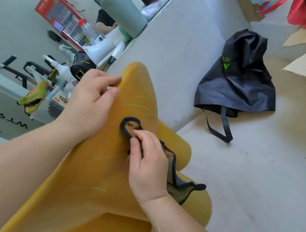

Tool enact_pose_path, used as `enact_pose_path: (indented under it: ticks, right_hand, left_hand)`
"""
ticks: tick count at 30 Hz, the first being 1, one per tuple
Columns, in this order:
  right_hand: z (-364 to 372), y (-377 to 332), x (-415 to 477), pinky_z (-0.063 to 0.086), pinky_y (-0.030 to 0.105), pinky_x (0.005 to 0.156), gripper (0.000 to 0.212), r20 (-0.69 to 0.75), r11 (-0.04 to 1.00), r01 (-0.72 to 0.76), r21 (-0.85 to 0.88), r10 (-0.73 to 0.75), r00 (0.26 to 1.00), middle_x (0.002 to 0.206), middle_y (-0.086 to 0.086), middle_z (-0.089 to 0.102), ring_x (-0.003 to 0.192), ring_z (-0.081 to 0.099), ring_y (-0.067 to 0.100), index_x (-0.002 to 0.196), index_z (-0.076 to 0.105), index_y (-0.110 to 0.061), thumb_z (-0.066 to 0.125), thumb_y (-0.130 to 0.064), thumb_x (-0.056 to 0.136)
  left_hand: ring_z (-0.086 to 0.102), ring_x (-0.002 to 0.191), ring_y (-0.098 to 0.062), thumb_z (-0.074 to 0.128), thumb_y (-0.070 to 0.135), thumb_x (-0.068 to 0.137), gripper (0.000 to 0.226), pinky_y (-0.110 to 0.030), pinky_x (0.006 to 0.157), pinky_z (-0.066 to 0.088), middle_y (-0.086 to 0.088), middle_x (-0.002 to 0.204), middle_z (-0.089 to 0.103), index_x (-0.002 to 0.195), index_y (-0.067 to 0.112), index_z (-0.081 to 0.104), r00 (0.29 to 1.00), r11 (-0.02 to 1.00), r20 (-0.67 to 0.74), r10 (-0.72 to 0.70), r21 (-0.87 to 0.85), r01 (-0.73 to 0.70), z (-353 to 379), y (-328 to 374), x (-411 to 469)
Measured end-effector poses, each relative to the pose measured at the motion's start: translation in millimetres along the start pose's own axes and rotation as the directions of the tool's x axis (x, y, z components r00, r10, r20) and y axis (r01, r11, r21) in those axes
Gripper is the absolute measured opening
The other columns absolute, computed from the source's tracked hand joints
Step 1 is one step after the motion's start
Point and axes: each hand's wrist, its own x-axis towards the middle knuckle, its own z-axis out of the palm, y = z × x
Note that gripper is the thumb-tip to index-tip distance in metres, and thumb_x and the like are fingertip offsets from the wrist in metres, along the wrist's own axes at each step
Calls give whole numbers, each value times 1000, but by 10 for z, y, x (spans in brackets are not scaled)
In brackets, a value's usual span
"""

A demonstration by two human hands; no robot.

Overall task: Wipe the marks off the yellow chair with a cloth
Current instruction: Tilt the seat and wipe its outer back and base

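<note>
Filling the lower middle of the view, the chair (89,165) is seen with its smooth yellow shell facing the camera, set on a pale floor (256,175) beside a grey wall (175,42). The cloth (177,183) (olive-brown, edged in black) is pinched between the thumb and curled fingers of the right hand (148,165) and is pressed against the shell near its middle. One black-edged loop is pushed out ahead of the fingertips, and the rest is trailed back past the wrist over the chair's rounded edge. The shell's upper rim is gripped by the left hand (91,99), with fingers curled over the edge and the thumb laid on the yellow face. Faint green marks (138,106) are seen just above the cloth, between the two hands, and another green streak (100,189) is found lower down, left of the right wrist. A dark bag (238,78) with green print is slumped on the floor against the wall, well apart from the chair. A grey-green flask (120,7) and a spray bottle (62,69) are seen at upper left.
</note>
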Motion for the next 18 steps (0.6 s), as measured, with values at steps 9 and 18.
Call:
enact_pose_path:
  ticks: [9,18]
  right_hand:
    - [124,245,-118,28,62,114,61,98,986,151,-76,-144,985,148,5,46,149,29,30,141,56,-19,28,-58,103]
    - [162,317,280,-3,56,125,94,390,998,-65,29,48,919,168,-11,-20,153,-25,16,159,-9,-35,5,-89,83]
  left_hand:
    - [47,98,18,51,15,99,36,3,84,31,4,117,55,132,18,66,999,999,-35,11,-34,-12,45,-34,0]
    - [47,102,14,51,20,97,41,1,87,32,2,116,54,135,18,64,1000,1000,-21,5,-18,-6,30,-42,-7]
